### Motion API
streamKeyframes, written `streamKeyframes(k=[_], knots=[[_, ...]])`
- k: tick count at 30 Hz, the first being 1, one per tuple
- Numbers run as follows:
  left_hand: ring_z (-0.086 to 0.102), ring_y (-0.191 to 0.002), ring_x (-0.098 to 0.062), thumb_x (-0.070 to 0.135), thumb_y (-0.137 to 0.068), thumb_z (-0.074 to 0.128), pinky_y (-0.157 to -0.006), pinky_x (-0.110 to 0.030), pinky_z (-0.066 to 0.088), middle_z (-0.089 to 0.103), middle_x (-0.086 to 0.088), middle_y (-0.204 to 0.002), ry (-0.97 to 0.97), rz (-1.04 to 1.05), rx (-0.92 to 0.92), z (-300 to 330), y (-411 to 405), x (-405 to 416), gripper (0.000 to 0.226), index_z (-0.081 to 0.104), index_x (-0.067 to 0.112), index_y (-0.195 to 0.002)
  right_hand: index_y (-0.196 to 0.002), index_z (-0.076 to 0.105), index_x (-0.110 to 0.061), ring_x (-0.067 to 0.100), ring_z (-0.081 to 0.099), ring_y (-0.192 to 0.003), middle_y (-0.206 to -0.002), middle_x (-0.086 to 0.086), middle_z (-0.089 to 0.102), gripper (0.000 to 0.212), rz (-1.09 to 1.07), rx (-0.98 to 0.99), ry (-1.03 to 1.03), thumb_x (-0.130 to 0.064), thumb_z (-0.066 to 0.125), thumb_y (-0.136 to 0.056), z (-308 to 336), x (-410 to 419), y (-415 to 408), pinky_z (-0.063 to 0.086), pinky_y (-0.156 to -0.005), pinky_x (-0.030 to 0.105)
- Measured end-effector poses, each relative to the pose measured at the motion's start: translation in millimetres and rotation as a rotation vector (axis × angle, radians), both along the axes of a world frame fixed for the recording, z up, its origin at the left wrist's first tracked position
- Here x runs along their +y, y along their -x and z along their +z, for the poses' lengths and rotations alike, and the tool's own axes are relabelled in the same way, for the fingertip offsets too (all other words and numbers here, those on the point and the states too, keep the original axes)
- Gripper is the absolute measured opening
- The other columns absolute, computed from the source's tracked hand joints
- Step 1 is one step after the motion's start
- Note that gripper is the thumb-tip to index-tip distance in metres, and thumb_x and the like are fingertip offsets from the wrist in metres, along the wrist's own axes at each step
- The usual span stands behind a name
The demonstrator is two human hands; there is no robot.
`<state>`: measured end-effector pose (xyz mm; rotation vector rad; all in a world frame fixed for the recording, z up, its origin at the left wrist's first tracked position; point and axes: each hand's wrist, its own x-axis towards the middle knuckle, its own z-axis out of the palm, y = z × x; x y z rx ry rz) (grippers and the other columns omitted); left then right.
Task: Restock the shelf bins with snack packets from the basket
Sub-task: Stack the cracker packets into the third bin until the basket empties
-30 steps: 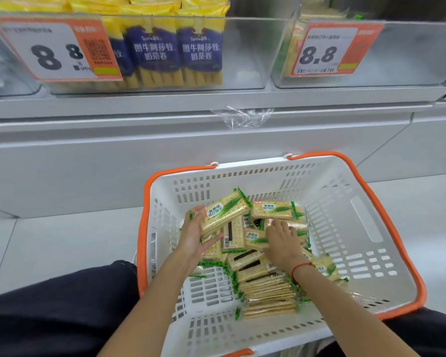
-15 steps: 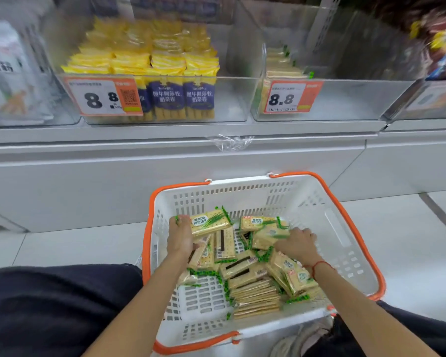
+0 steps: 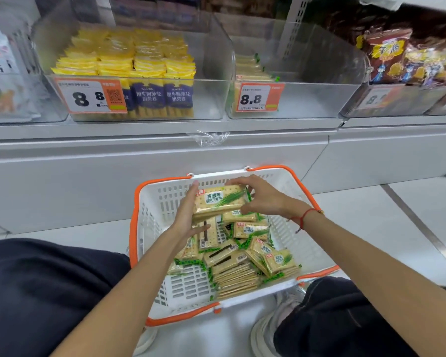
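Left hand (image 3: 188, 215), fingers straight, palm pressed flat against the left end of a small stack of beige cracker packets with green chive print (image 3: 220, 202); right hand (image 3: 260, 198), fingers curled over the far top edge and thumb under the right end of the same stack, red string bracelet (image 3: 303, 217) on its wrist; stack clamped between both hands, raised above the far half of the white slotted plastic basket with orange rim and handles (image 3: 144, 228); below, many loose matching packets (image 3: 242, 256) heaped in the basket, some face up, some showing barcodes, a tidy row on edge near the front wall; basket on the pale floor (image 3: 371, 222) between dark-trousered knees (image 3: 49, 292), a light shoe (image 3: 265, 328) by the right knee.

On the grey shelf (image 3: 165, 127) above, a clear plastic bin (image 3: 307, 94) with an orange 8.8 price tag (image 3: 259, 97), holding a few of the same cracker packets at its left side; to its left, a clear bin (image 3: 211, 73) packed with yellow and purple packets (image 3: 139, 73) behind another orange price tag (image 3: 92, 96); far right, brown snack bags (image 3: 386, 52); far left, white pouches (image 3: 0, 73); crumpled clear film (image 3: 209, 137) hanging from the shelf edge.
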<state>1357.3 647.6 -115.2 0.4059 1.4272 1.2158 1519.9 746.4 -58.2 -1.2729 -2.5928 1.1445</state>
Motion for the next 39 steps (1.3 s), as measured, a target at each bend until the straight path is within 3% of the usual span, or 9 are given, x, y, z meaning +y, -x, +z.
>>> streamKeyframes(k=[5, 8, 12, 16, 22, 25, 27, 32, 39], knots=[[0.046, -0.128, -0.024, 0.071, -0.083, 0.048, -0.09, -0.041, 0.052, 0.038, 0.0, -0.148, -0.012, 0.049, 0.182, 6.3, -7.3, 1.0, 0.083, 0.026, 0.025, -0.149, -0.138, 0.045, -0.028, 0.018, 0.032, -0.128, -0.142, 0.003, 0.031, 0.069, -0.134, 0.134, 0.21, -0.003, 0.07, -0.078, 9.6, -8.2, -1.8, 0.034, -0.094, 0.02], [0.035, -0.137, -0.026, 0.068, -0.087, 0.043, -0.109, -0.047, 0.034, 0.029, -0.002, -0.154, -0.079, 0.056, 0.328, 24.6, -12.2, 7.1, 0.08, 0.019, 0.026, -0.151, -0.149, 0.02, -0.028, 0.024, 0.034, -0.13, -0.147, 0.004, 0.027, 0.076, -0.302, 0.311, 0.489, -0.013, 0.061, -0.087, 29.9, -5.0, 3.2, 0.029, -0.11, 0.041], [0.056, -0.101, -0.014, 0.054, -0.095, 0.04, -0.078, -0.026, 0.048, 0.053, -0.001, -0.125, -0.236, 0.063, 0.358, 64.8, -18.3, 14.6, 0.045, 0.041, 0.019, -0.124, -0.15, -0.003, -0.028, 0.024, 0.046, -0.122, -0.139, 0.005, 0.041, 0.092, -0.35, 0.283, 0.508, -0.017, 0.063, -0.088, 53.2, 11.8, 4.1, 0.037, -0.1, 0.043], [0.053, -0.087, 0.001, 0.053, -0.094, 0.042, -0.079, -0.027, 0.043, 0.057, 0.009, -0.103, -0.312, -0.011, 0.421, 102.0, -20.6, 21.9, 0.032, 0.044, 0.025, -0.109, -0.136, 0.034, -0.018, 0.014, 0.058, -0.099, -0.118, 0.003, 0.059, 0.057, -0.25, 0.239, 0.445, -0.014, 0.065, -0.088, 86.0, 16.7, -7.8, 0.046, -0.093, 0.037], [0.058, -0.081, -0.005, 0.031, -0.093, 0.058, -0.07, -0.018, 0.051, 0.059, -0.004, -0.109, -0.34, -0.257, 0.45, 168.8, -17.5, 53.5, 0.023, 0.04, 0.028, -0.107, -0.13, 0.041, -0.027, 0.012, 0.063, -0.103, -0.116, -0.004, 0.066, 0.056, -0.277, 0.441, 0.402, -0.015, 0.07, -0.084, 139.8, 40.0, -29.7, 0.051, -0.09, 0.031], [0.051, -0.098, 0.006, 0.029, -0.096, 0.053, -0.079, -0.001, 0.038, 0.045, 0.015, -0.126, -0.383, -0.364, 0.563, 202.8, -15.9, 65.8, 0.05, 0.021, 0.028, -0.134, -0.121, 0.051, -0.025, 0.012, 0.066, -0.1, -0.111, -0.004, 0.069, 0.045, -0.26, 0.528, 0.348, -0.012, 0.071, -0.083, 163.8, 52.7, -35.6, 0.051, -0.091, 0.029], [0.038, -0.119, 0.0, 0.033, -0.095, 0.053, -0.093, -0.008, 0.028, 0.034, 0.01, -0.137, -0.384, -0.403, 0.636, 220.2, -12.0, 76.4, 0.078, -0.001, 0.021, -0.15, -0.119, 0.055, -0.019, 0.015, 0.067, -0.1, -0.109, 0.0, 0.071, 0.045, -0.281, 0.598, 0.316, -0.008, 0.074, -0.079, 174.9, 63.6, -39.1, 0.052, -0.092, 0.028], [0.06, -0.094, -0.002, 0.053, -0.072, 0.069, -0.076, -0.012, 0.049, 0.061, 0.015, -0.106, -0.347, -0.485, 0.835, 244.3, -1.0, 124.5, 0.058, 0.044, 0.025, -0.117, -0.128, 0.049, -0.02, 0.018, 0.067, -0.102, -0.114, 0.006, 0.068, 0.068, -0.313, 0.675, 0.251, -0.003, 0.079, -0.069, 186.4, 105.1, -50.4, 0.054, -0.09, 0.036], [0.054, -0.104, -0.013, 0.076, -0.064, 0.063, -0.088, -0.036, 0.046, 0.059, 0.009, -0.11, -0.387, -0.533, 1.467, 272.0, -2.0, 233.0, 0.071, 0.052, 0.032, -0.12, -0.137, 0.036, -0.025, 0.016, 0.064, -0.108, -0.125, 0.005, 0.06, 0.088, -0.314, 0.748, 0.199, 0.006, 0.079, -0.067, 188.9, 199.4, -57.1, 0.055, -0.087, 0.031]])
